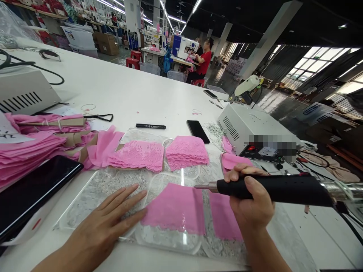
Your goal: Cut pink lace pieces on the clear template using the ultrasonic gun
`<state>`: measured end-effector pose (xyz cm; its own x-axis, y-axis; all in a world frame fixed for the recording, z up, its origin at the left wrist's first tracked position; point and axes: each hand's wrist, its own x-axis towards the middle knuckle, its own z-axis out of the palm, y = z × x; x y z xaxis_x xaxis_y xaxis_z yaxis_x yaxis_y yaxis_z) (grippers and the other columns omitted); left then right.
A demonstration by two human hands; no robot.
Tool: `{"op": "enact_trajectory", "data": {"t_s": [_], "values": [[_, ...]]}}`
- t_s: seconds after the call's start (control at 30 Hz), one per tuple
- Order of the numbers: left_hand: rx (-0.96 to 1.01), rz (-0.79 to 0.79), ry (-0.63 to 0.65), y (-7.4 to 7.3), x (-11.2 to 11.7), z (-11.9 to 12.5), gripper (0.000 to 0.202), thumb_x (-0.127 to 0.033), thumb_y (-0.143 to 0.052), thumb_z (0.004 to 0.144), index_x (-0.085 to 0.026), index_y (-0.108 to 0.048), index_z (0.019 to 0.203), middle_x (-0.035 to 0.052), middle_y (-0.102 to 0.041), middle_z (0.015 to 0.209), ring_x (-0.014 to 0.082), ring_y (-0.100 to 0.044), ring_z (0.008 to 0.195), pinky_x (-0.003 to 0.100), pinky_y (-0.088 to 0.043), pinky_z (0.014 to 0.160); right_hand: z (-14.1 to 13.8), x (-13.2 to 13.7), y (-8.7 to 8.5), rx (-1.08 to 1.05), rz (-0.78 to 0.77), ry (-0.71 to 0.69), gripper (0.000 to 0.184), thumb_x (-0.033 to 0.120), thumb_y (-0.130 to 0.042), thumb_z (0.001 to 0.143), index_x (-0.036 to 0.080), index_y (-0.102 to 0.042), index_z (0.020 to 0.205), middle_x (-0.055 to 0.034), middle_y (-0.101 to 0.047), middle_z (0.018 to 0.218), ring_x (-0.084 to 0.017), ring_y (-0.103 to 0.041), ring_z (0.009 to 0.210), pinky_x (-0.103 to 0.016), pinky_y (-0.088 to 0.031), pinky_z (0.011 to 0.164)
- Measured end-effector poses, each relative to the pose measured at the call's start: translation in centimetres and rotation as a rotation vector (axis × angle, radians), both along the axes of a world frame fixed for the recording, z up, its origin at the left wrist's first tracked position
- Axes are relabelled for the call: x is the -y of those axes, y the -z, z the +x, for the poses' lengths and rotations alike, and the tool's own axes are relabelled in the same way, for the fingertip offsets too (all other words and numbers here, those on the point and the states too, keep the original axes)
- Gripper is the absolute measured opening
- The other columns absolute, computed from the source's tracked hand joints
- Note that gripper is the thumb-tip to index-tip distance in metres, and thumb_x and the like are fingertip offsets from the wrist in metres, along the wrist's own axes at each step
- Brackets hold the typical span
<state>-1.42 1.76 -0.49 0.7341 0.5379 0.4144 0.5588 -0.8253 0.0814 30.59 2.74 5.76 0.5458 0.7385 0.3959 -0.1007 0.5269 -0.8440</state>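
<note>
My left hand (104,221) lies flat with fingers spread on a clear plastic template (113,190), its fingertips at the left edge of a pink fabric piece (178,209). That piece has a scalloped lower edge and appears to lie under the clear plastic. Wrapped in my right hand (252,204) is a black-handled tool with a pointed metal tip (283,189). Its tip is over the upper right corner of the pink piece; whether it touches cannot be seen. A second pink piece (222,217) lies just right, partly hidden by my right hand.
Two pink lace stacks (138,155) (187,153) sit behind the template. Beyond are a marker (151,126) and a phone (197,131). Vented boxes stand right (255,121) and left (25,88). Pink fabric bundles (31,151) and a tablet-like black device (36,192) lie left.
</note>
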Motion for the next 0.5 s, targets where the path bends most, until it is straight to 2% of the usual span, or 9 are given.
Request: {"op": "enact_trajectory", "data": {"t_s": [0.2, 0.5], "values": [[-0.009, 0.011, 0.005, -0.1, -0.1, 0.0, 0.071, 0.007, -0.037, 0.081, -0.035, -0.049, 0.137, -0.0012, -0.041, 0.148, 0.0264, -0.036, 0.138, 0.046, -0.041, 0.109, 1.4, 0.4, -0.2, 0.003, -0.003, 0.034, 0.006, 0.020, -0.062, 0.066, 0.019, -0.061, 0.072, -0.0006, -0.055, 0.075, -0.011, -0.051, 0.058, -0.029, -0.049, 0.053], [-0.009, -0.034, -0.012, -0.4, 0.1, 0.2, 0.074, 0.010, -0.035, 0.079, -0.035, -0.050, 0.135, -0.0023, -0.038, 0.150, 0.0266, -0.033, 0.140, 0.045, -0.039, 0.110, 1.4, 0.5, 0.2, 0.006, -0.002, 0.027, 0.006, 0.020, -0.062, 0.066, 0.017, -0.061, 0.071, -0.0013, -0.056, 0.075, -0.011, -0.052, 0.056, -0.029, -0.047, 0.051]]}}
